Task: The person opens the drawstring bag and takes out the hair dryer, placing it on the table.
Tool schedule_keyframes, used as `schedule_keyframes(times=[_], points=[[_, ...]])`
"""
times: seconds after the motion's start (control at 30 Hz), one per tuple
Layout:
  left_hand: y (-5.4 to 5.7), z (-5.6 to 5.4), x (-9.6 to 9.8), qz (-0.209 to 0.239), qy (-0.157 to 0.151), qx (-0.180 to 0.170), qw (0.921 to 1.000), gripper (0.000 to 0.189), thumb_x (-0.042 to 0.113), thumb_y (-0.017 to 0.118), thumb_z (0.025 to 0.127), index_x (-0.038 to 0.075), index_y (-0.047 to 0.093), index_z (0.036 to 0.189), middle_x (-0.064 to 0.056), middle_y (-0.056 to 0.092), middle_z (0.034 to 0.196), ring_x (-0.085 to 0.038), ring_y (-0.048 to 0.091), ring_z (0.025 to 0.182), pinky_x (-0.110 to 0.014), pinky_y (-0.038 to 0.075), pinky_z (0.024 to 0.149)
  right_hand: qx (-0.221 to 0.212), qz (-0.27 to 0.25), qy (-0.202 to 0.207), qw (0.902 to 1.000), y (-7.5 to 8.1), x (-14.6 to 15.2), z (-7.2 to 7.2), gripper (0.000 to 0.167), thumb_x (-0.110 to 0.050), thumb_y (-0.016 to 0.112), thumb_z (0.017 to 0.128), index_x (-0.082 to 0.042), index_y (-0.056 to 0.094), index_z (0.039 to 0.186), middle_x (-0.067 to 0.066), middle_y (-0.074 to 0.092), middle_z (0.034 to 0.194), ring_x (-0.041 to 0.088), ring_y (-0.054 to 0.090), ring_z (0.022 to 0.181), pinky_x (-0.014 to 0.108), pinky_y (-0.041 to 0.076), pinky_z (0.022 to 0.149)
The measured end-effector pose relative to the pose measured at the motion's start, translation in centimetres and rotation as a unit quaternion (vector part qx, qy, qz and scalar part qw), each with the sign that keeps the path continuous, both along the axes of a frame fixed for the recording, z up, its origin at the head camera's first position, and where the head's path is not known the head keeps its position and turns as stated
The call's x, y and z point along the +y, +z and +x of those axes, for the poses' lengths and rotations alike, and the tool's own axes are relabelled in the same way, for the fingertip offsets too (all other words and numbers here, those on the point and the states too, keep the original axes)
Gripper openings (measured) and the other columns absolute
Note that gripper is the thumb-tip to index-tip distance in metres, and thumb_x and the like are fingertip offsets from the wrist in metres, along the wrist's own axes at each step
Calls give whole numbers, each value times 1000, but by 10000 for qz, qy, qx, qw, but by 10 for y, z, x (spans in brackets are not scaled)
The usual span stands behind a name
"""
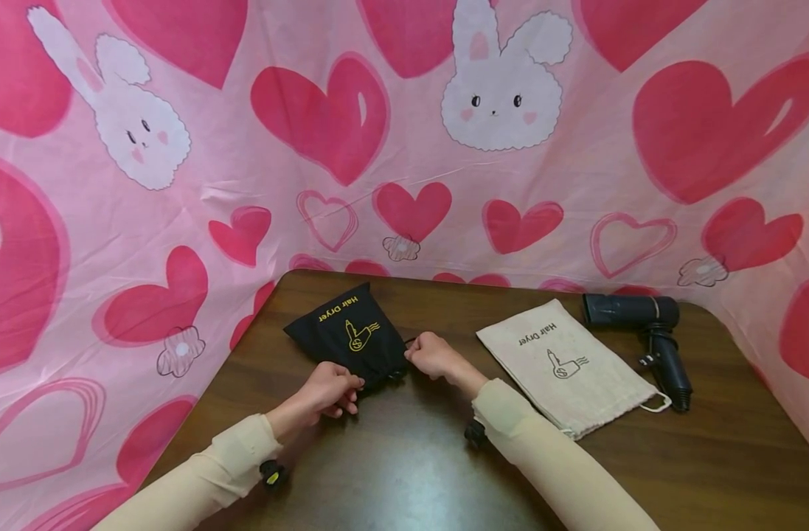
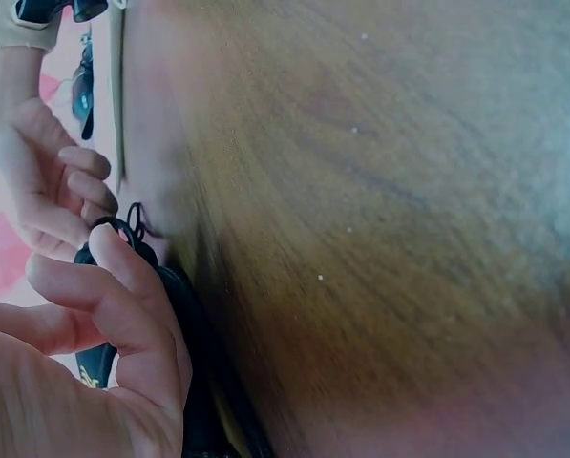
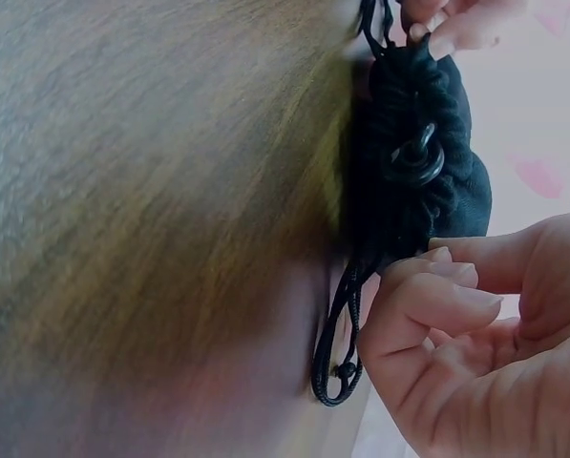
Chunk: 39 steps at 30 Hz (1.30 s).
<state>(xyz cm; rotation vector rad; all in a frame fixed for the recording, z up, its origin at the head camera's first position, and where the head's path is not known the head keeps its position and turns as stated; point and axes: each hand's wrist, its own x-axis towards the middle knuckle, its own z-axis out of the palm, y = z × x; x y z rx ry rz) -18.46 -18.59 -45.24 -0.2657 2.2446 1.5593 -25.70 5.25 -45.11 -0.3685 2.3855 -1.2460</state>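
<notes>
A black drawstring bag (image 1: 351,332), printed "Hair Dryer" in yellow, lies at the table's back left with its mouth toward the person. At the left of the gathered mouth, my left hand (image 1: 327,391) pinches the edge. My right hand (image 1: 433,355) pinches the mouth's right side between thumb and fingers, beside the black drawstring (image 3: 327,372) that loops down there. Out of the puckered opening pokes a black ring-shaped piece (image 3: 418,160), seen in the right wrist view. Whatever else is inside the bag is hidden.
To the right, a cream drawstring bag (image 1: 563,369) with the same print lies flat on the brown wooden table (image 1: 404,464). A black hair dryer (image 1: 666,354) rests at the far right, its handle near the cream bag's white cord. Pink heart-patterned cloth (image 1: 404,162) surrounds the table.
</notes>
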Motion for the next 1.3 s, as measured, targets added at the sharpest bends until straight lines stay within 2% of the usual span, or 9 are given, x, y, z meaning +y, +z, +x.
schedule_keyframes(times=[0.17, 0.33, 0.7, 0.77, 0.87, 1.07, 1.3], points=[[1, 0, -2, 4, -32, -7, 10000, 23, 15, 68, 103, -1, 71, 87, -7, 63, 69, -16, 66, 56, -23, 48, 48, -18, 8, -4, 10000, 1, 0, -1, 49, -10, 59, 105, -10, 50, 58, 4, 56, 74, 14, 37, 47, 26, 35, 44], [0, 2, -3, -33, -52, 6, 10000, 23, 15, 68, 103, -2, 72, 88, -8, 63, 69, -16, 66, 56, -23, 48, 48, -73, 18, 1, 10000, 0, 1, -2, 52, -12, 59, 106, -11, 49, 56, 1, 44, 61, 14, 35, 45, 26, 32, 44], [-1, 1, -5, -43, -55, -28, 10000, 22, 13, 66, 103, -2, 72, 89, -7, 63, 69, -15, 66, 55, -22, 47, 47, -68, 40, -49, 10000, 2, 2, -1, 54, -12, 60, 106, -12, 46, 54, 0, 38, 57, 14, 32, 44, 26, 30, 43], [-1, 2, -6, -40, -87, -49, 9999, 21, 13, 66, 103, -2, 72, 90, -7, 63, 70, -15, 66, 55, -22, 47, 47, -14, 7, -55, 10000, 1, 2, -1, 53, -12, 60, 105, -12, 46, 55, -1, 41, 59, 13, 33, 44, 25, 30, 43], [0, 4, -6, -48, -181, -98, 9998, 23, 17, 68, 104, -2, 71, 92, -9, 64, 73, -16, 67, 56, -23, 49, 48, 5, -55, -47, 10000, 0, 2, 0, 53, -12, 61, 105, -12, 47, 55, -1, 43, 61, 13, 34, 45, 26, 31, 43], [3, 5, -5, -70, -251, -183, 9995, 32, 29, 71, 103, -2, 70, 95, -12, 66, 78, -19, 69, 59, -26, 53, 50, -13, 62, 39, 10000, -1, 2, 2, 55, -19, 64, 106, -13, 46, 54, -1, 38, 52, 13, 33, 44, 26, 30, 44], [0, -1, -2, 86, -78, -241, 9996, 24, 20, 70, 103, -2, 69, 93, -10, 65, 76, -18, 72, 59, -23, 50, 48, -144, 94, 158, 9997, 1, 0, 4, 54, -16, 63, 106, -13, 47, 54, -1, 40, 52, 13, 35, 44, 26, 31, 44]])
